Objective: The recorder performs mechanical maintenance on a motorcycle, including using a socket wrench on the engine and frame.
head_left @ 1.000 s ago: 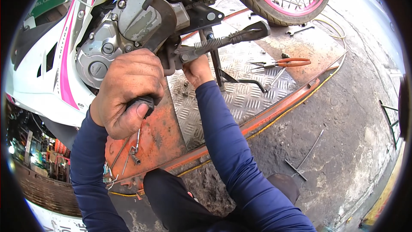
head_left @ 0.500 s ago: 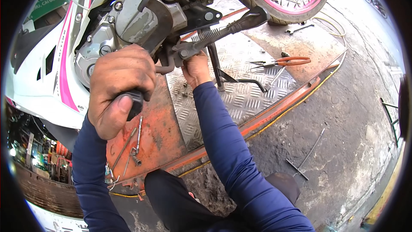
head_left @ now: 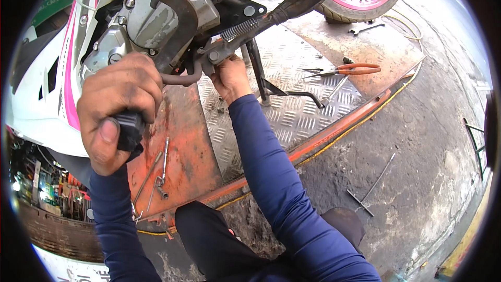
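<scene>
My left hand point(head_left: 120, 107) is closed round the black rubber footrest point(head_left: 131, 129), its thumb lying across the rubber end. A bent metal footrest bar point(head_left: 181, 80) runs from beside the fist to the underside of the motorcycle point(head_left: 156, 26). Under the engine, my right hand point(head_left: 231, 77) reaches up behind the side-stand bracket point(head_left: 215, 55). Its fingertips are hidden there, so what they hold or touch cannot be made out. The side stand point(head_left: 292, 9) with its coil spring point(head_left: 240, 30) extends just above that hand.
Orange-handled pliers point(head_left: 355, 69) and an open-end wrench point(head_left: 366, 28) lie on the metal platform point(head_left: 292, 125). Slim tools and a socket point(head_left: 162, 193) rest on its orange part. A T-handle wrench point(head_left: 373, 190) is on the ground. The centre stand point(head_left: 255, 70) stands beside my right hand.
My left fist has shifted left, and more of the bent bar shows beside it. My right hand remains under the bracket, slightly further left and up. The whole view has shifted a little.
</scene>
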Demonstrator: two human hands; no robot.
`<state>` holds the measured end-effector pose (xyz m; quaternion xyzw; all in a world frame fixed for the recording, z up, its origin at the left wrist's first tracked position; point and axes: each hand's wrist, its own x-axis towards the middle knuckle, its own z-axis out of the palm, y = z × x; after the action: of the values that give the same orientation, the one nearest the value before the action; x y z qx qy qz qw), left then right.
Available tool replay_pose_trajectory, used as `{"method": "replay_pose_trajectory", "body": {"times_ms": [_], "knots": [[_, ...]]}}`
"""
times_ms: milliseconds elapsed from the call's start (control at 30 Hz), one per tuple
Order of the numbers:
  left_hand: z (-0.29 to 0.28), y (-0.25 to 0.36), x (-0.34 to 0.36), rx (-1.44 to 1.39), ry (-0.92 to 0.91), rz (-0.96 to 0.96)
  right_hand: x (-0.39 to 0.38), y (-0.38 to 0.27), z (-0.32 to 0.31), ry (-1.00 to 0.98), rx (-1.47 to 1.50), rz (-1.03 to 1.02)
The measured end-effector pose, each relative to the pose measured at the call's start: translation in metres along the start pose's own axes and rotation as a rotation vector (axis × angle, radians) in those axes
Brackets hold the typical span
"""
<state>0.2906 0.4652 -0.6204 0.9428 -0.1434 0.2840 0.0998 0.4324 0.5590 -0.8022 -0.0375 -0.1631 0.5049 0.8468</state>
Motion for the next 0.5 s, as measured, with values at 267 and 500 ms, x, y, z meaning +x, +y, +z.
{"method": "replay_pose_trajectory", "body": {"times_ms": [267, 500], "knots": [[-0.005, -0.002, 0.001, -0.038, -0.023, 0.020, -0.007, 0.002, 0.008, -0.018, 0.236, 0.040], [-0.005, -0.006, 0.000, -0.045, -0.044, 0.034, 0.014, 0.001, -0.002, -0.097, 0.030, 0.184]]}}
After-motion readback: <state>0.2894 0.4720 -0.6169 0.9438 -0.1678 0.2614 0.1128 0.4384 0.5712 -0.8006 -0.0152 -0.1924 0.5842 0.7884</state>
